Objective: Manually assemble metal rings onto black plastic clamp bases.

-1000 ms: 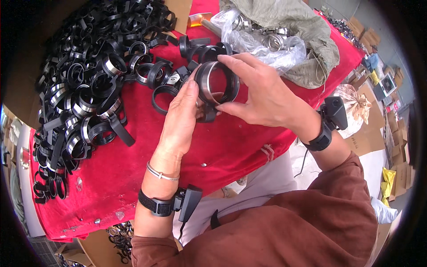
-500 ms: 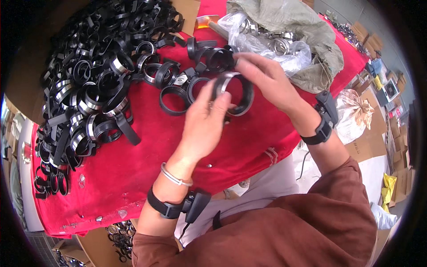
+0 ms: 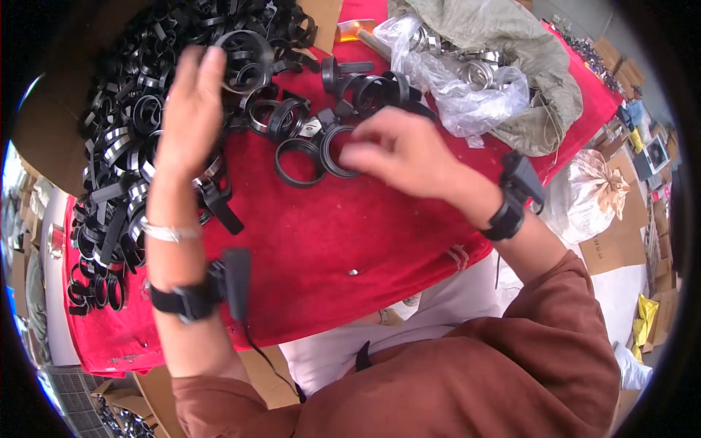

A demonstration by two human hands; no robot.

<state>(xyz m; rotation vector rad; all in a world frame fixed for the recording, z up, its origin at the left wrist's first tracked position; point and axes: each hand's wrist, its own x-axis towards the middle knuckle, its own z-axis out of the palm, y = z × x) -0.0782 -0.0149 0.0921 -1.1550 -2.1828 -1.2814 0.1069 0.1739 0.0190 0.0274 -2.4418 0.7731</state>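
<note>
Over the large heap of black and silver ring-shaped parts (image 3: 120, 150), my left hand (image 3: 191, 120) is raised with its fingers stretched out. A blurred black ring (image 3: 244, 62) lies beside its fingertips, not enclosed by them; I cannot tell whether they touch. My right hand (image 3: 405, 150) is half curled, thumb and fingers apart, its blurred fingertips over the right edge of a black ring (image 3: 337, 151) on the red cloth. To the left of that ring lies another black ring (image 3: 299, 162). Several more black rings (image 3: 372, 93) sit just beyond my right hand.
The red cloth (image 3: 307, 233) covers the table. At the far right a grey-green sack (image 3: 540, 109) and clear plastic bag (image 3: 482, 102) hold silver rings. An orange item (image 3: 350, 31) lies at the back. Cardboard boxes and a yellow bag (image 3: 645, 325) stand on the floor to the right.
My left hand has swung left and away to the heap, letting go of the ring it held. My right hand has come nearer, from the far rings to the ring on the cloth.
</note>
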